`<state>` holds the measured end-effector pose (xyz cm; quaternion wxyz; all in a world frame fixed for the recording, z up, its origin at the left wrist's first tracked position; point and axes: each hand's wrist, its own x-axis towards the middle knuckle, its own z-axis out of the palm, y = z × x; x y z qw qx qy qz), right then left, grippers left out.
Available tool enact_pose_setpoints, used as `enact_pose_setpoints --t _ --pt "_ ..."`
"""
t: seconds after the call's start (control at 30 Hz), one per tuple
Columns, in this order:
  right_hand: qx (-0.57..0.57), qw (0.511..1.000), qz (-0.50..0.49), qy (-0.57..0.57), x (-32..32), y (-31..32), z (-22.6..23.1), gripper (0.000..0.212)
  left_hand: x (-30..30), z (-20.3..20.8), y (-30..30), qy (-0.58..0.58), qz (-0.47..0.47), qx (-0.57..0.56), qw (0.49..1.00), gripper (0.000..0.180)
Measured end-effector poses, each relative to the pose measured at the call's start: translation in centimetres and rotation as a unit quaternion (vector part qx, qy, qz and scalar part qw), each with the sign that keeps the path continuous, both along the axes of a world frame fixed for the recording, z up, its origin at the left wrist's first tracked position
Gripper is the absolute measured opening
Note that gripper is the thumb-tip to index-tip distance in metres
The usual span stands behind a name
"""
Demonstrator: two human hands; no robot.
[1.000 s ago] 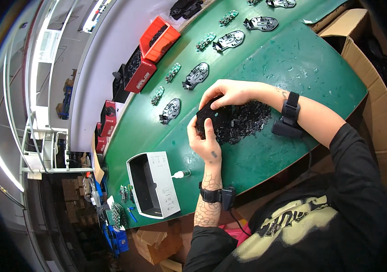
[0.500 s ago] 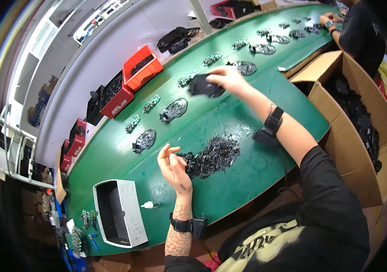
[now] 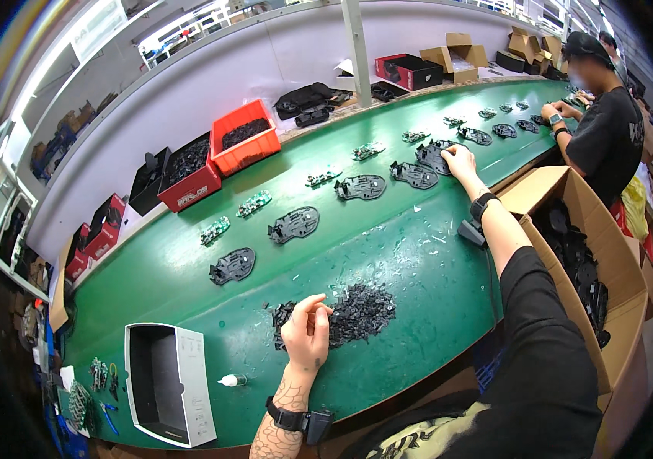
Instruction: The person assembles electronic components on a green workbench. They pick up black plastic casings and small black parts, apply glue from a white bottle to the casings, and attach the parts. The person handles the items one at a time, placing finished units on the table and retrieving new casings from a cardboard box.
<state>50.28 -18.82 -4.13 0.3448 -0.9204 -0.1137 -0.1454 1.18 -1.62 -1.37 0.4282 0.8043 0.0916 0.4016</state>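
Head view: right hand point(image 3: 460, 162) grasps a black shell point(image 3: 431, 157) by its rim.
Thumb and fingers close on the shell's three o'clock edge; from the hand, the shell lies at nine o'clock, over the green table point(image 3: 342, 233). Probable handling: light, stiff moulded plastic; smooth faces may slip and thin tabs may snap, so hold the outer rim. A second shell point(image 3: 414, 175) lies just beside it, between eight and nine o'clock; a circuit board point(image 3: 416, 136) lies at ten. Left hand point(image 3: 307, 333) is half curled at a pile of small black parts point(image 3: 363, 312), extending toward two o'clock; whether it holds one cannot be told.
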Motion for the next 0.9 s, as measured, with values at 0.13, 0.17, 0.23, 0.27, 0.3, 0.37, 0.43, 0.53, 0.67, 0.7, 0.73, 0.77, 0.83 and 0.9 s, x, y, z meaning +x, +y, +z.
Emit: enact_pose_setpoints --t 0.13,0.17,0.23,0.27,0.3,0.37,0.43,0.53,0.67,0.7,0.73,0.77,0.83,0.9 --pt "-0.038 0.999 -0.005 -0.023 -0.9 0.6 0.2 0.034 -0.2 0.7 -0.2 0.023 -0.003 -0.006 1.000 0.017" --pt "-0.026 1.000 0.012 -0.009 -1.4 0.5 0.4 0.033 -0.2 0.7 -0.2 0.019 -0.003 -0.005 1.000 0.017" --pt "-0.058 0.997 0.014 -0.040 -1.6 0.5 0.2 0.031 -0.2 0.6 -0.2 0.012 -0.002 -0.003 1.000 0.017" --pt "-0.073 0.996 0.017 -0.044 -1.8 0.5 0.3 0.031 -0.3 0.7 -0.1 0.016 0.000 -0.003 1.000 0.016" --pt "-0.088 0.995 0.021 -0.048 -2.0 0.5 0.3 0.030 -0.4 0.8 -0.1 0.021 0.001 -0.003 1.000 0.016" --pt "-0.100 0.993 0.025 -0.054 -2.2 0.7 0.3 0.030 -0.6 0.9 0.0 0.028 0.003 0.001 1.000 0.015" --pt "-0.094 0.994 0.023 -0.057 -2.2 0.9 0.4 0.030 -0.7 0.8 0.2 0.031 0.002 0.012 0.999 0.015" --pt "-0.008 0.997 0.017 -0.075 -2.0 -0.8 0.8 0.033 -0.1 0.8 0.1 0.034 -0.011 0.005 0.999 0.015" --pt "0.137 0.974 0.170 -0.052 -4.7 -3.7 7.0 0.035 0.5 0.3 -0.1 0.031 -0.014 0.003 0.999 0.017" --pt "0.122 0.969 0.203 -0.072 -6.3 -4.7 9.1 0.035 0.3 0.0 -0.1 0.023 0.003 0.035 0.999 0.017" --pt "0.093 0.964 0.236 -0.076 -8.2 -5.9 10.9 0.036 -0.2 0.1 -0.2 0.038 0.019 0.030 0.999 0.017" --pt "0.061 0.959 0.268 -0.076 -10.0 -7.9 12.4 0.037 -0.6 0.3 -0.4 0.054 0.033 0.023 0.998 0.017" --pt "-0.028 0.961 0.271 -0.051 -12.1 -14.5 14.6 0.039 -0.2 -0.1 -0.6 0.051 0.028 0.030 0.998 0.019" --pt "-0.040 0.971 0.235 0.017 -13.9 -22.9 14.9 0.044 0.3 -0.1 -0.9 0.061 0.012 0.051 0.997 0.021"
